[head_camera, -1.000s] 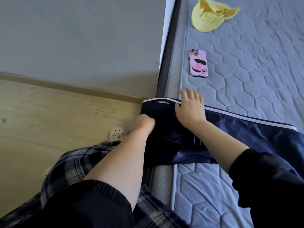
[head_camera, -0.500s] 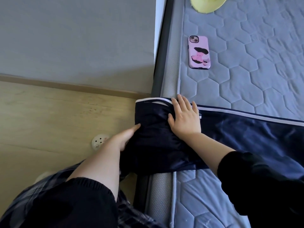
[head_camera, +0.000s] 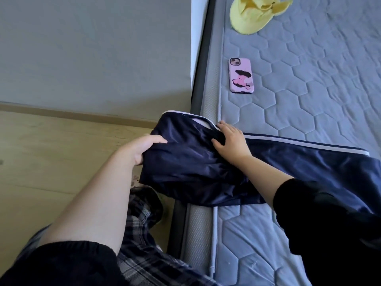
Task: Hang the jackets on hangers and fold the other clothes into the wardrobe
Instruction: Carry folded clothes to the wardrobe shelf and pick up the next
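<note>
A navy garment with white piping along its far edge lies across the grey quilted mattress, and one end hangs past the bed's left side. My left hand grips that overhanging end, thumb on top, and lifts it off the edge. My right hand presses on the cloth near the piping with its fingers spread. Both forearms are bare below black sleeves.
A pink-cased phone lies on the mattress beyond the garment. A yellow cloth sits at the top of the bed. Wooden floor and a grey wall lie to the left. Plaid trousers cover my leg beside the bed.
My left hand has taken hold of the garment's hanging end and raised it, bunching the cloth. The right hand stayed pressing on the fabric. The camera tilted up, showing the yellow cloth again.
</note>
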